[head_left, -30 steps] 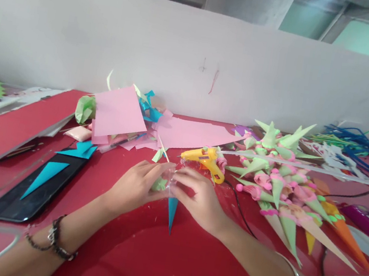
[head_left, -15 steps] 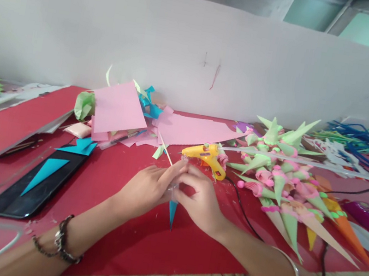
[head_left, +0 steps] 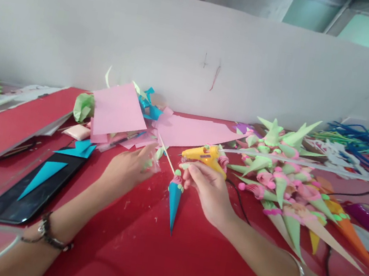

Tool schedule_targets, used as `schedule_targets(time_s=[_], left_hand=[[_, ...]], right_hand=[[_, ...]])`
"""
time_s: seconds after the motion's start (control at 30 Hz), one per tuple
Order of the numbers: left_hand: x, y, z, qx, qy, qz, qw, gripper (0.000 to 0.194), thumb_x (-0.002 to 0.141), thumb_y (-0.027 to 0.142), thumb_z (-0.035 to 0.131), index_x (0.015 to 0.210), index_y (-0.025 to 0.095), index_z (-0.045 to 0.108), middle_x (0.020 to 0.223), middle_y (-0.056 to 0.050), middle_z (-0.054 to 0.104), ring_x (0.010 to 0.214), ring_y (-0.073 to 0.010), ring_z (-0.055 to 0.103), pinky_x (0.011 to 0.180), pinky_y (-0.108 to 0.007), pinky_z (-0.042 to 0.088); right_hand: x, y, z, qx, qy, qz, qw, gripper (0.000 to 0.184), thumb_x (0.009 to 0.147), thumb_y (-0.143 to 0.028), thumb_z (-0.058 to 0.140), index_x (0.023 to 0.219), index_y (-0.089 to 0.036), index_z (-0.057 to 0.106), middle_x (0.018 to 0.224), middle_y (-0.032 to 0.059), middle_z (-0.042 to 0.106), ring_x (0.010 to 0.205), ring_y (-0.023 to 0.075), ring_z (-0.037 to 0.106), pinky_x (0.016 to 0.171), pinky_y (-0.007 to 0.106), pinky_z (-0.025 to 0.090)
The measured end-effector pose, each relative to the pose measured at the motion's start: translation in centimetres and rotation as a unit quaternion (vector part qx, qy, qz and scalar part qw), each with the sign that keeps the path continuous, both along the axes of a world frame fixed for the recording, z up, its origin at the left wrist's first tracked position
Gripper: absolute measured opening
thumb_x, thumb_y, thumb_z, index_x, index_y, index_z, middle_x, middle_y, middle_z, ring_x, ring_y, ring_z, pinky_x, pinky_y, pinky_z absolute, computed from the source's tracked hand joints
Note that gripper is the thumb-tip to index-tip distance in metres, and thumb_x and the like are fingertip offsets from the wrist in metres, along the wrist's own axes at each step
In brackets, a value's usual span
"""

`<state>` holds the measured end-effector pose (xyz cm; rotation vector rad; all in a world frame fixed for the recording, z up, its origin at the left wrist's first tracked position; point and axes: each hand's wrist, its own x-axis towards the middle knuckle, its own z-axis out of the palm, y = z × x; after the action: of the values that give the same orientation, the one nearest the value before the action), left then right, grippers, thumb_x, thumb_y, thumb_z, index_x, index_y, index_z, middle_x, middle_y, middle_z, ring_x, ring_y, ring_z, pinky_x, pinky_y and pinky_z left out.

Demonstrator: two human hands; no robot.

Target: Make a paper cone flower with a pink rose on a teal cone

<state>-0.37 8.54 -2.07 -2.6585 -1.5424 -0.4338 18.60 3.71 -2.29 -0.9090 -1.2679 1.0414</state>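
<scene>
A blue paper cone point(head_left: 174, 199) lies on the red table between my hands, tip toward me, its wide end topped with pink and light green lumps that look like modelling clay. My right hand point(head_left: 209, 193) is just to the right of the cone's wide end, thumb and fingers pinching a small light green piece of clay point(head_left: 185, 166). Off to the left, my left hand point(head_left: 129, 166) has its fingers closed on a crumpled clear plastic wrapper point(head_left: 154, 163) with some light green in it. Behind the cone, a thin pale stick point(head_left: 167, 155) points at its top.
A yellow glue gun point(head_left: 204, 154) rests behind my right hand. Many finished-looking paper cones point(head_left: 282, 186) are heaped at right. Pink paper sheets point(head_left: 119, 109) lie at the back. A black phone point(head_left: 36, 189) carries blue paper pieces at left. A white partition point(head_left: 171, 47) stands behind.
My hands have come apart: the left moved leftward with the plastic wrapper, the right slightly to the right with the green piece. The blue cone's decorated top is now uncovered.
</scene>
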Motion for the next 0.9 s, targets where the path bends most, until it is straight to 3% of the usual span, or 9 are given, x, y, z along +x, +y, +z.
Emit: schedule_targets(time_s=[0.1,0.2,0.33,0.47,0.6,0.77,0.9], left_hand=[[-0.9,1.1,-0.8,0.038,0.037,0.024,0.998,0.052,0.069,0.025,0.051,0.120,0.017,0.040,0.113,-0.013,0.049,0.101,-0.0287,0.047,0.081,-0.041,0.037],[-0.7,1.2,-1.1,0.090,-0.026,-0.041,0.995,0.049,0.067,0.026,0.055,0.115,0.021,0.045,0.125,-0.012,0.039,0.114,-0.0309,0.034,0.091,-0.050,0.026],[0.8,-0.1,-0.4,0.108,-0.167,-0.190,0.961,0.036,0.077,0.029,0.053,0.110,0.019,0.047,0.104,-0.008,0.056,0.098,-0.0194,0.049,0.085,-0.037,0.037],[1.8,-1.3,-0.2,0.112,-0.218,-0.281,0.928,0.024,0.078,0.026,0.054,0.100,0.017,0.053,0.084,-0.003,0.061,0.080,-0.0128,0.055,0.073,-0.026,0.044],[2.0,-1.8,-0.4,0.144,-0.245,-0.299,0.911,0.023,0.076,0.022,0.057,0.098,0.016,0.056,0.081,-0.003,0.062,0.076,-0.0123,0.056,0.070,-0.024,0.046],[1.9,-1.9,-0.5,0.160,-0.287,-0.313,0.891,0.021,0.076,0.015,0.057,0.096,0.016,0.057,0.082,-0.004,0.061,0.077,-0.0108,0.056,0.068,-0.022,0.048],[1.7,-1.9,-0.4,0.183,-0.295,-0.308,0.886,0.018,0.075,0.015,0.058,0.093,0.017,0.059,0.079,-0.003,0.060,0.073,-0.0102,0.056,0.065,-0.021,0.048]], right_hand=[[0.0,-0.1,0.0,-0.015,-0.017,0.037,0.999,0.023,0.078,-0.031,0.051,0.063,-0.016,0.059,0.055,-0.0019,0.052,0.055,0.0083,0.050,0.054,0.024,0.042],[-0.1,-0.2,0.3,-0.033,-0.027,0.055,0.998,0.017,0.074,-0.029,0.056,0.066,-0.016,0.061,0.058,-0.0017,0.054,0.054,0.0081,0.049,0.054,0.024,0.042],[-0.5,-0.3,0.2,-0.052,-0.052,0.064,0.995,0.015,0.071,-0.028,0.059,0.064,-0.015,0.062,0.054,-0.0023,0.054,0.051,0.0081,0.048,0.052,0.024,0.040],[-0.8,-0.3,-0.3,-0.057,-0.063,0.071,0.994,0.016,0.070,-0.030,0.060,0.062,-0.015,0.060,0.051,-0.0034,0.051,0.050,0.0083,0.047,0.051,0.023,0.038],[-0.8,-0.5,-0.4,-0.035,-0.079,0.084,0.993,0.017,0.071,-0.029,0.059,0.061,-0.016,0.059,0.054,-0.0035,0.049,0.052,0.0083,0.047,0.051,0.023,0.038],[-0.7,-0.8,0.2,0.029,-0.140,0.078,0.987,0.030,0.077,-0.026,0.051,0.049,-0.016,0.053,0.055,-0.0017,0.049,0.059,0.0102,0.049,0.059,0.025,0.039],[-0.7,-0.9,0.3,0.039,-0.157,0.082,0.983,0.029,0.081,-0.026,0.046,0.054,-0.016,0.053,0.054,-0.0016,0.049,0.060,0.0109,0.050,0.061,0.026,0.040]])
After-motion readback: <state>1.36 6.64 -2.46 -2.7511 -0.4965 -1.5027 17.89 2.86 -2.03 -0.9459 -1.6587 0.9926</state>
